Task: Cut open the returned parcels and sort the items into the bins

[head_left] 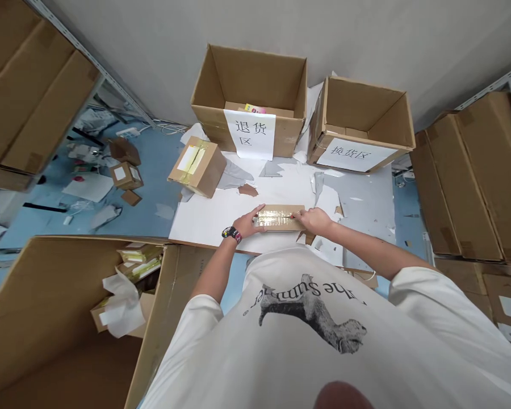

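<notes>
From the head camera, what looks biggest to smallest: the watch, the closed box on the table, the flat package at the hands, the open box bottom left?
1. Open box
2. Closed box
3. Flat package
4. Watch

Small, flat cardboard box [276, 218], oblong and closed, lying on its broad face on the white-topped table [204, 221], close to the table's near edge, its long axis running left to right. Shiny yellowish tape, wrinkled, covers much of the upper face. Small red object [292, 216], at the fingers of the right hand [315, 221], over the box's right part; its full shape is hidden.
</notes>
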{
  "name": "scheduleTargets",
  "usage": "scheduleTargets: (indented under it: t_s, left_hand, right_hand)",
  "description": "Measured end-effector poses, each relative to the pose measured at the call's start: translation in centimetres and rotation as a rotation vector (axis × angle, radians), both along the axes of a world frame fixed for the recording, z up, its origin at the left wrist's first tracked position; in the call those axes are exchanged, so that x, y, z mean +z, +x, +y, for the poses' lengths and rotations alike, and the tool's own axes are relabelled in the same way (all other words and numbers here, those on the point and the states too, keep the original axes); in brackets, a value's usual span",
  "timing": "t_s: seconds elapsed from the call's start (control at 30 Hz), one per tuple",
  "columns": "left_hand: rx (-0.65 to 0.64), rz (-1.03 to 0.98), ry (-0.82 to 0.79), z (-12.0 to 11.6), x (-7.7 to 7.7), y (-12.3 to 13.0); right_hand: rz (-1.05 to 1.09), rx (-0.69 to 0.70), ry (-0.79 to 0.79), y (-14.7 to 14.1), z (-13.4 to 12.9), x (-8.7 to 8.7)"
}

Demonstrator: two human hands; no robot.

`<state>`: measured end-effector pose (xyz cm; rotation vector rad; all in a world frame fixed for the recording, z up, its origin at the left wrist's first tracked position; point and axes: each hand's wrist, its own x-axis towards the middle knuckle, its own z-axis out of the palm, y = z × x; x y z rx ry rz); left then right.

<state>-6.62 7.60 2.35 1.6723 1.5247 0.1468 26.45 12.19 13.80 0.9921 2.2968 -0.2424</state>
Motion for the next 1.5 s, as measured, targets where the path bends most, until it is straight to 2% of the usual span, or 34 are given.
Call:
scheduleTargets:
  t_s: [0.17,0.3,0.5,0.63,0.83,0.93,1.0,1.07,1.13,1.2,1.27,1.37,1.5]
  left_hand:
    - [-0.013,0.093,-0.009,0.1,0.6,0.1]
    - [-0.035,0.095,-0.025,0.4,0.4,-0.1]
    - [-0.036,0.043,-0.006,0.6,-0.8,-0.5]
    - [-0.023,0.017,0.016,0.6,-1.2,-0.6]
    - [-0.050,-0.047,0.005,1.5,-1.5,-0.9]
    - [-0.112,-0.059,0.071,2.1,-1.3,-1.2]
    - [-0.131,0.007,0.128,2.4,-0.9,-0.9]
    - [-0.124,0.118,0.195,2.7,-0.2,0.3]
    - [-0.136,0.194,0.291,3.1,0.3,2.5]
    - [-0.180,0.183,0.392,3.7,0.5,5.7]
    - [-0.216,0.127,0.428,4.3,0.3,9.0]
    - [-0.215,0.085,0.376,4.9,-0.4,12.4]
    - [-0.214,0.085,0.376,4.8,-1.2,13.2]
  right_hand:
    - [-0.065,-0.047,0.033,5.3,-0.6,0.7]
    - [-0.058,-0.087,0.032,8.5,-0.7,0.6]
    - [0.051,-0.194,-0.002,10.9,-0.8,-2.1]
    - [0.064,-0.208,-0.006,12.4,-0.7,-4.0]
    - [0.146,-0.243,-0.007,13.2,-0.5,-5.8]
    - [0.163,-0.226,0.008,13.7,-1.3,-6.5]
    - [0.161,-0.250,0.045,14.1,-2.3,-7.0]
    - [0.171,-0.340,0.110,14.6,-3.4,-7.6]
    - [0.189,-0.530,0.197,14.9,-4.7,-8.3]
    - [0.224,-0.749,0.283,14.8,-6.0,-9.1]
    - [0.299,-0.887,0.331,14.3,-7.3,-9.6]
    - [0.441,-0.912,0.320,12.8,-8.9,-9.7]
    - [0.484,-0.793,0.227,10.9,-10.1,-8.5]
